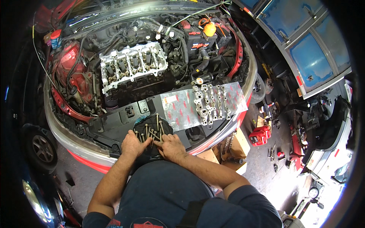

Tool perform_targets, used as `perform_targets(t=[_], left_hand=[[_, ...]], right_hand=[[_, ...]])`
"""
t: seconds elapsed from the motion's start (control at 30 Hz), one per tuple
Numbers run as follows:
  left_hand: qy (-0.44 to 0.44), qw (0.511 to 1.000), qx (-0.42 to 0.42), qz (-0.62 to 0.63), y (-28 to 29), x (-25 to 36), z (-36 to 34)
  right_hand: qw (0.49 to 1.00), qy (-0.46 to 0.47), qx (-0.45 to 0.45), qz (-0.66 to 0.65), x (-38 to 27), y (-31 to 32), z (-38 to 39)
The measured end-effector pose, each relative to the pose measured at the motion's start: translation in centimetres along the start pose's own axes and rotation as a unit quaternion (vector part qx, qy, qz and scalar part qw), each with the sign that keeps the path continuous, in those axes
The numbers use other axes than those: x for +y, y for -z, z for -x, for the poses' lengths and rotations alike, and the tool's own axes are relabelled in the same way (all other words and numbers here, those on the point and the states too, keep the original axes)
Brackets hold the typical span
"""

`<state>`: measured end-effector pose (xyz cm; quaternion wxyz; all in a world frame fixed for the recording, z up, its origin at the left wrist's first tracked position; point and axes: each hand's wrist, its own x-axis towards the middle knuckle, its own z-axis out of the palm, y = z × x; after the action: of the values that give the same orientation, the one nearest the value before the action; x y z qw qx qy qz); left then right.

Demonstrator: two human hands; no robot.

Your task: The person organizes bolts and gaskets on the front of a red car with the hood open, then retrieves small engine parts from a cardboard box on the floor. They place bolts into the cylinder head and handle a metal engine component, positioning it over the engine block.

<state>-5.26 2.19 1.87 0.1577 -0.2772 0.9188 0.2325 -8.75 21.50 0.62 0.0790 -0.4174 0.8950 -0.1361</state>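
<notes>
Several long metal bolts (157, 122) lie loosely, some crossed, on a bunched dark cloth (166, 128) at the front edge of the engine bay. My left hand (133, 145) is closed at the left edge of this cloth, its thumb beside the bolt ends. From the right, my right hand (173, 147) reaches in with curled fingers, thumb and forefinger closed at the near end of a bolt. Parts of both hands' fingertips are hidden. A patch of blue shows at the far edge of the cloth.
Beyond my hands sits an exposed silver cylinder head (133, 64). Camshaft bearing caps (213, 102) lie in rows on a silver sheet (176, 110) to the right. A battery (199, 40) stands farther back. Cardboard boxes (240, 146) and a red fuel can (259, 135) are at lower right.
</notes>
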Motion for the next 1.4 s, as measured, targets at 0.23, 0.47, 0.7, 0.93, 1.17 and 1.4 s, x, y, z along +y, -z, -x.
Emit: perform_targets(t=[0.23, 0.47, 0.7, 0.93, 1.17, 1.4], left_hand=[[-0.012, 1.000, 0.005, -0.008, -0.1, 0.0, 0.2], [-0.012, 1.000, 0.007, -0.009, -0.2, -0.1, 0.1], [-0.024, 1.000, 0.006, -0.012, -0.2, -0.5, 0.0], [-0.029, 1.000, 0.007, -0.011, -0.6, -0.9, -0.4], [-0.036, 0.999, 0.020, -0.014, -0.9, -1.1, -0.2], [-0.085, 0.988, 0.065, 0.108, -1.3, -3.3, -1.0]], right_hand=[[0.993, -0.065, 0.084, -0.053, 0.7, 0.3, 0.7], [0.979, -0.189, -0.006, -0.075, 0.7, -0.8, -1.2], [0.967, -0.219, -0.037, -0.122, 0.4, -0.1, -2.0], [0.943, -0.265, -0.083, -0.185, 0.2, 0.7, -1.1], [0.959, -0.237, 0.029, -0.152, 3.0, 1.5, -5.2], [0.936, -0.327, -0.080, -0.098, 3.1, 2.6, -8.9]])
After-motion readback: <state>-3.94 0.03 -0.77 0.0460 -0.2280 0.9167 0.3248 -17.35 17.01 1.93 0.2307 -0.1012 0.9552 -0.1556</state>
